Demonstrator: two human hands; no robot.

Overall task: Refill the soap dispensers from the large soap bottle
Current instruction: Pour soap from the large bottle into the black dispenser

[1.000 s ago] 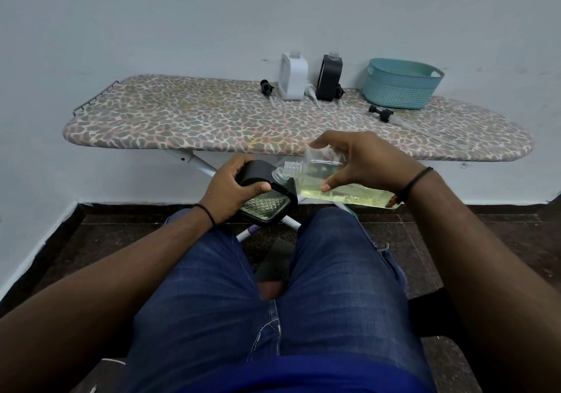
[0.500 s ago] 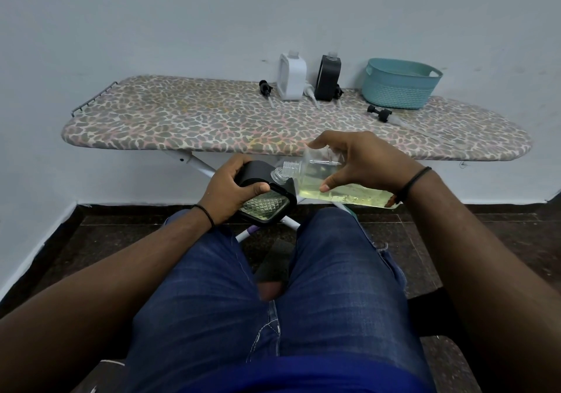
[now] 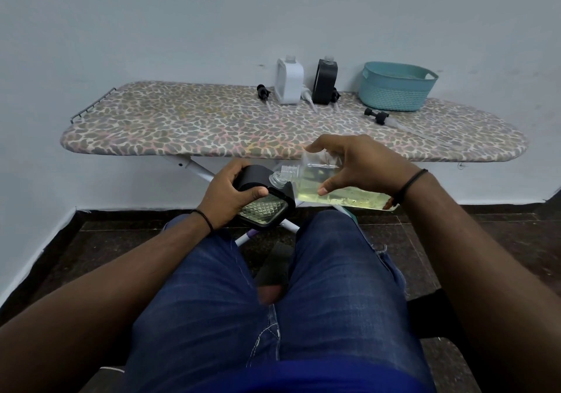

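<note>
1. The right hand (image 3: 361, 167) is gripping the large soap bottle (image 3: 321, 186), tipped sideways below the ironing board (image 3: 212, 125).
2. The left hand (image 3: 230, 195) is holding a black dispenser (image 3: 267, 198), its neck touching the bottle's mouth.

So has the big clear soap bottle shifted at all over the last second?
No. The large clear plastic soap bottle keeps its tilt, neck at the black dispenser's mouth, just below the leopard-print ironing board edge as before.
</note>
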